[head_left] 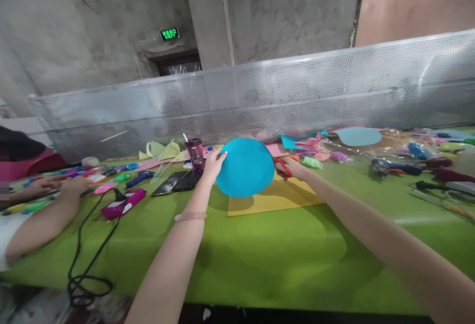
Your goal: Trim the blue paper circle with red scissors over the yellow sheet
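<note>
My left hand (213,164) pinches the left edge of a round blue paper disc (245,166) and holds it upright above the green table (260,254). At the disc's right edge, my right hand (291,166) grips red-handled scissors (284,167). A yellow sheet (274,198) lies flat on the table just under and behind the disc. Both my forearms stretch out over the table's middle.
A purple tumbler with a straw (195,156) and a black keyboard (177,182) sit left of my left hand. A magenta glue gun (124,203) with a black cord (83,269) lies further left. Another person's arms (44,215) rest at the far left. Craft clutter (408,158) fills the right; a perforated metal panel (297,91) backs the table.
</note>
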Demonstrator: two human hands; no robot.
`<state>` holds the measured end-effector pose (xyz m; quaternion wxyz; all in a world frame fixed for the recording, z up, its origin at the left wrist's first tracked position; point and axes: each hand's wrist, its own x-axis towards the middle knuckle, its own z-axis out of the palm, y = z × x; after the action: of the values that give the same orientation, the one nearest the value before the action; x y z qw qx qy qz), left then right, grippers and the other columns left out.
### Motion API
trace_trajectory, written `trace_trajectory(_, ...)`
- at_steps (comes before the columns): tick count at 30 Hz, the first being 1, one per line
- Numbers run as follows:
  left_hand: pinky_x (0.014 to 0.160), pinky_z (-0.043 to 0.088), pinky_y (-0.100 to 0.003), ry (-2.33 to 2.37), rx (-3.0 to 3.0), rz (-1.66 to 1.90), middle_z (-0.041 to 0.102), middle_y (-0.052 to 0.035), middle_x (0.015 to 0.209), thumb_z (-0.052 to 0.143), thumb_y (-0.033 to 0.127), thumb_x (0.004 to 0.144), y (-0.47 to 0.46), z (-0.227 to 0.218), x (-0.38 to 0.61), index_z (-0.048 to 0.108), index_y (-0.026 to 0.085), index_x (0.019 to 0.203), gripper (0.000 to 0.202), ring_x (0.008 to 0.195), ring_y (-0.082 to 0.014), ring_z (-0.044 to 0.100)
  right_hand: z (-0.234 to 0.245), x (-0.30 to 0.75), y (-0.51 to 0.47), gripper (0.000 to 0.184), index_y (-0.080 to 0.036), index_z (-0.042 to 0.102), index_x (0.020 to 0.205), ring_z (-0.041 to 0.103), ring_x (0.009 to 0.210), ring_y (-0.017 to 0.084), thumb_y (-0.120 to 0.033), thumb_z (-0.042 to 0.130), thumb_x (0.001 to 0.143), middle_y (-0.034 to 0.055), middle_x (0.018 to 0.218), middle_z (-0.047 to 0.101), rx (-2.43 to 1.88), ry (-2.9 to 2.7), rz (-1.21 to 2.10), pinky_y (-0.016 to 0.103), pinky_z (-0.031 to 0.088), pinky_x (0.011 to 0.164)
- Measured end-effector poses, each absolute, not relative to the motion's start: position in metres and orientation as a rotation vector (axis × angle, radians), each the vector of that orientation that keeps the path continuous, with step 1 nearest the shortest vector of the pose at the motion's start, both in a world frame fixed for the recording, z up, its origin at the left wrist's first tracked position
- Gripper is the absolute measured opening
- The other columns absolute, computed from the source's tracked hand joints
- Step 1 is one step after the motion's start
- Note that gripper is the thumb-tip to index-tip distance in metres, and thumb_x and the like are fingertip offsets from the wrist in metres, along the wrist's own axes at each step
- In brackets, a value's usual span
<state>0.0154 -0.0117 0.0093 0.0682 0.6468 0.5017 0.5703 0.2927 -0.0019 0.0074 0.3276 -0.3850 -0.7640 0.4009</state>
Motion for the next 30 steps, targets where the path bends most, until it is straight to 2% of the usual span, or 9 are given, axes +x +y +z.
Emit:
trace_trajectory(8,0.054,0.026,-0.025,1.481,1.94,1.714,0.041,0.0028,0.055,0.05,0.039,0.076,-0.011,0.009,0.015,0.042,0.019,0.056,0.029,0.055,-0.0132,0.039,0.004,0.297,0.004,0.011,-0.016,0.049,0.071,0.043,0.033,0.008,-0.027,0.052,0.071,-0.0052,0.04,0.045,-0.987,-2.057,1.017,0.019,0.038,0.033)
trace_trajectory(15,0.054,0.026,-0.025,1.457,1.93,1.692,0.041,0.0023,0.056,0.05,0.041,0.074,-0.01,0.009,0.014,0.044,0.019,0.057,0.029,0.055,-0.0135,0.039,0.005,0.299,0.009,0.017,-0.017,0.047,0.06,0.043,0.03,0.009,-0.029,0.051,0.071,-0.0037,0.036,0.047,-1.033,-2.028,1.028,0.02,0.037,0.031)
trace_trajectory(20,0.054,0.027,-0.024,1.424,1.933,1.671,0.042,0.0026,0.056,0.051,0.042,0.074,-0.009,0.007,0.014,0.046,0.019,0.058,0.029,0.054,-0.0132,0.039,0.009,0.299,0.005,0.016,-0.016,0.049,0.062,0.041,0.029,0.01,-0.029,0.049,0.072,-0.0036,0.034,0.046,-0.984,-2.014,1.079,0.021,0.036,0.031)
trace_trajectory(30,0.061,0.038,-0.028,1.397,1.892,1.657,0.057,-0.0017,0.066,0.054,0.042,0.073,-0.006,0.005,0.013,0.059,0.016,0.073,0.027,0.065,-0.0178,0.053,0.007,0.3,0.008,0.011,-0.016,0.049,0.065,0.041,0.029,0.009,-0.025,0.049,0.071,-0.0046,0.035,0.046,-0.976,-2.018,1.101,0.02,0.036,0.029)
